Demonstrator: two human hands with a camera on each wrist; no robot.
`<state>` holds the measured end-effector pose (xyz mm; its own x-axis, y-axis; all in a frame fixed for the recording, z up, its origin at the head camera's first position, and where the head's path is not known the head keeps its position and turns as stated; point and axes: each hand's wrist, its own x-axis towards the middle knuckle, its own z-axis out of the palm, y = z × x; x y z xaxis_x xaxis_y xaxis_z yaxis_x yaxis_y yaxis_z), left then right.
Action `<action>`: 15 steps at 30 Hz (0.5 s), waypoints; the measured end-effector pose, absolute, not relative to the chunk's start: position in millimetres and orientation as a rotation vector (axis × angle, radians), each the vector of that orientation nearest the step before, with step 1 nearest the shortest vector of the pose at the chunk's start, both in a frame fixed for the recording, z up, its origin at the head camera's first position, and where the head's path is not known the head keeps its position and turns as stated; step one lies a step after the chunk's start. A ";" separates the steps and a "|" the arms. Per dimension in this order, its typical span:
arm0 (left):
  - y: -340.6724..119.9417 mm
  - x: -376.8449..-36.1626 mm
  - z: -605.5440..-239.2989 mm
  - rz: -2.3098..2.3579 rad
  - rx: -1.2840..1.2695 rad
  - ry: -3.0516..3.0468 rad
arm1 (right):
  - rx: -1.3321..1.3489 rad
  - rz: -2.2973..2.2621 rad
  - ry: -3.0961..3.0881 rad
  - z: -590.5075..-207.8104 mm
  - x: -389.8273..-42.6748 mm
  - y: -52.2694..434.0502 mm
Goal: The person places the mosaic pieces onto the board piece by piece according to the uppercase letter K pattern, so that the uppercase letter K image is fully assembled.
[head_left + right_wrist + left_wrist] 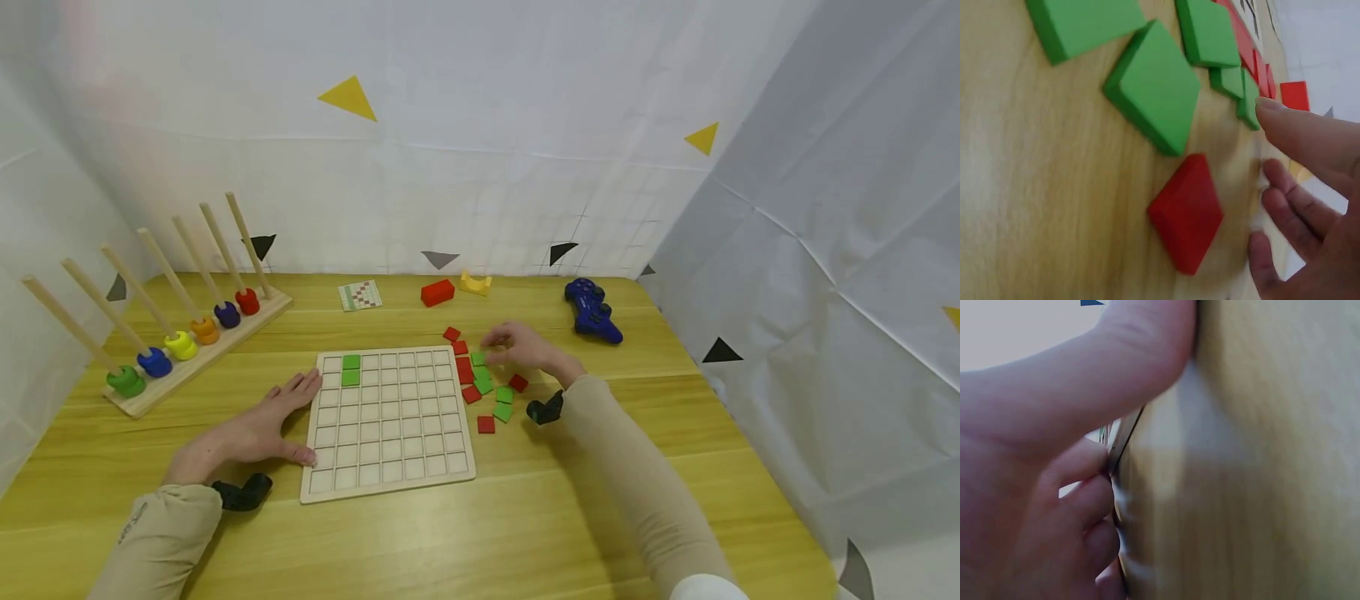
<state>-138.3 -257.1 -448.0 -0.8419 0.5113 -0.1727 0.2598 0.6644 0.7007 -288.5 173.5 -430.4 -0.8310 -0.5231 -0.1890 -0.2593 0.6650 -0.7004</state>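
Note:
A wooden grid board (397, 492) lies flat, with two green square tiles (351, 377) stacked one above the other in the second column at its top. My left hand (258, 427) is spread along the board's left edge, thumb and fingertips touching it. Beside the board's right edge is a loose group of red tiles (486, 425) and green tiles (502, 412). Over the far part of this group is my right hand (521, 346), fingers loosely bent. In the right wrist view, its thumb is close to a small green tile (1248, 103); contact is unclear. A red tile (1188, 215) lies nearer the wrist.
A wooden peg stand (202, 354) with coloured rings fills the left side. Along the back lie a patterned card (360, 295), a red block (437, 292) and a yellow curved piece (476, 284). A blue game controller (592, 311) rests at the back right.

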 end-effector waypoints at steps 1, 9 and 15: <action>-257.2 -138.3 -447.9 0.983 0.610 2.527 | -0.607 -0.959 2.495 -431.1 -289.4 174.8; -256.2 -137.6 -446.9 0.972 0.592 2.519 | -0.532 -1.020 2.406 -436.4 -293.0 182.3; -256.4 -137.4 -446.3 0.985 0.605 2.516 | -0.531 -1.033 2.388 -436.7 -292.8 181.7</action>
<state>-137.4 -256.4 -446.3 -0.8393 0.5129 -0.1802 0.2542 0.6633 0.7039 -292.8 181.7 -436.7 -0.8087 -0.5206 -0.2740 -0.1568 0.6396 -0.7525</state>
